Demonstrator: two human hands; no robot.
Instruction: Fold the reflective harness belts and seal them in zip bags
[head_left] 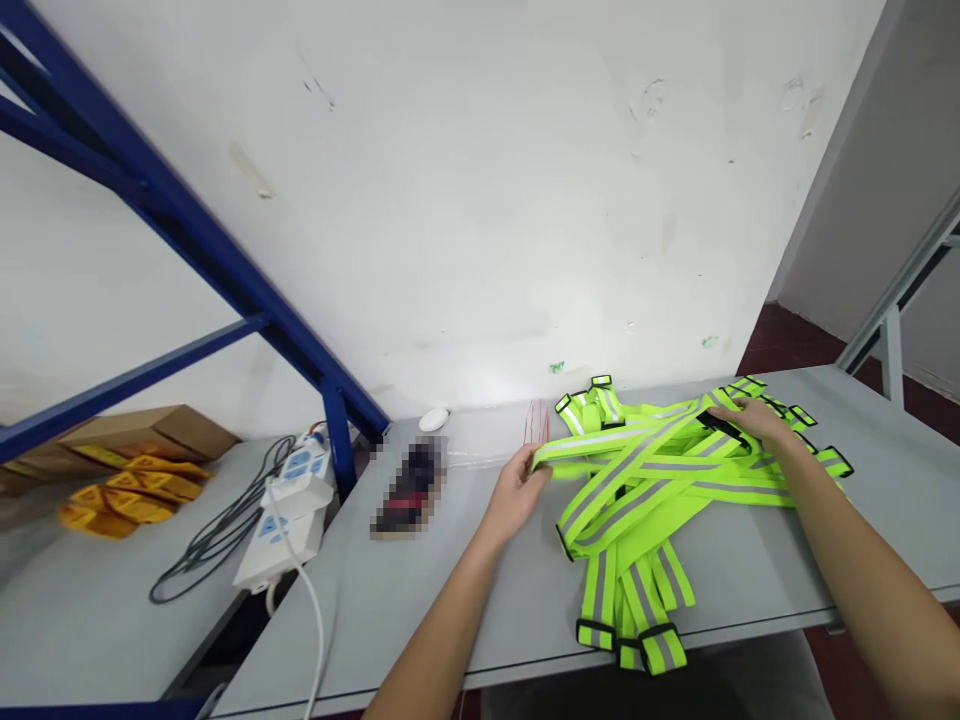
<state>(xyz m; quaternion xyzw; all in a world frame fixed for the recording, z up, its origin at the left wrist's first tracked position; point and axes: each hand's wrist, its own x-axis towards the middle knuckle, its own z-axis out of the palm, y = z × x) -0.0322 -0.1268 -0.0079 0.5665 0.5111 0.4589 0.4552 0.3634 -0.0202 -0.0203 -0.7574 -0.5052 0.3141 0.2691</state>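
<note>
A pile of neon-yellow reflective straps (667,512) with grey stripes lies on the grey table (540,610). My left hand (519,492) is closed on the end of one reflective strap (592,443), which stretches across the top of the pile towards the right. At the upper right of the pile, my right hand (756,422) pinches the straps beside a black band (724,430). Its fingertips are partly hidden among the straps. Black buckles (596,634) hang at the near table edge, and more stick out at the back and right.
Clear plastic bags (487,435) lie against the wall. Left of them are a white round object (433,420) and a pixelated dark item (411,490). Further left, power strips (289,520), a coiled cable (217,530), yellow packets (135,495) and a blue frame (225,265) stand.
</note>
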